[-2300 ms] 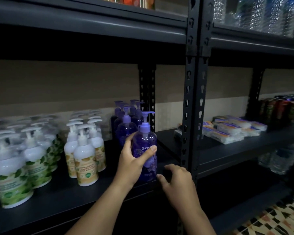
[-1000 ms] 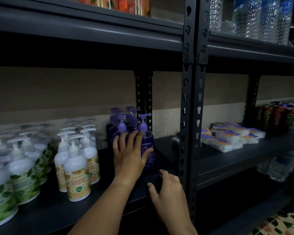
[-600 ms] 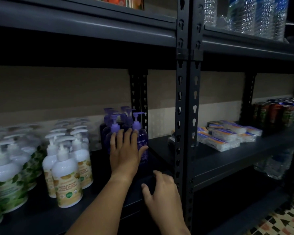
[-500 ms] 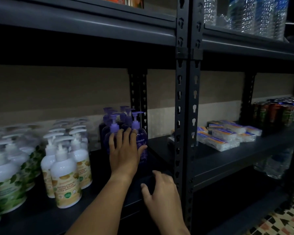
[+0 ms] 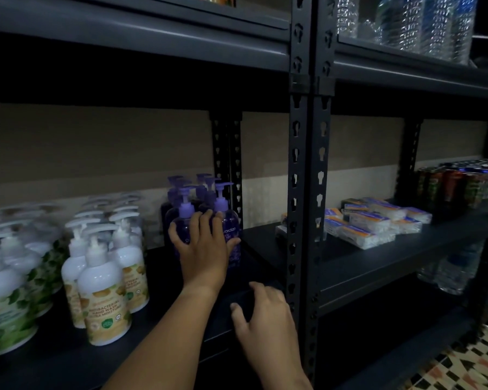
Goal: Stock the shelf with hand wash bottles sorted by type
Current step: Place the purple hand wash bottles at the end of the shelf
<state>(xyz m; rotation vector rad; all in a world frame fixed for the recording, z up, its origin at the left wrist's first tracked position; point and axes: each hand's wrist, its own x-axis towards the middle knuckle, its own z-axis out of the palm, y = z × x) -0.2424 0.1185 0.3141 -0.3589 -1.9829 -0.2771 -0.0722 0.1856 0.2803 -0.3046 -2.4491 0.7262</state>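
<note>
Several purple hand wash pump bottles [image 5: 232,224] stand in a cluster at the right end of the dark shelf [image 5: 265,249]. My left hand [image 5: 203,249] lies flat against the two front purple bottles, fingers spread and straight, thumb along the right bottle's side. My right hand [image 5: 265,319] rests on the shelf's front edge with loosely bent fingers, holding nothing. Left of the purple group stand white bottles with yellow labels [image 5: 104,299], and farther left white bottles with green leaf labels [image 5: 9,299].
A dark upright post [image 5: 307,192] divides the bays just right of my hands. The right bay holds wrapped tissue packs [image 5: 372,223] and drink cans [image 5: 462,184]. Water bottles [image 5: 420,21] stand on the shelf above. Patterned floor tiles [image 5: 462,367] show at bottom right.
My left hand let go of the purple bottle it held at the shelf front, then pushed it back against the other purple bottles with flat fingers. My right hand stayed at the shelf edge.
</note>
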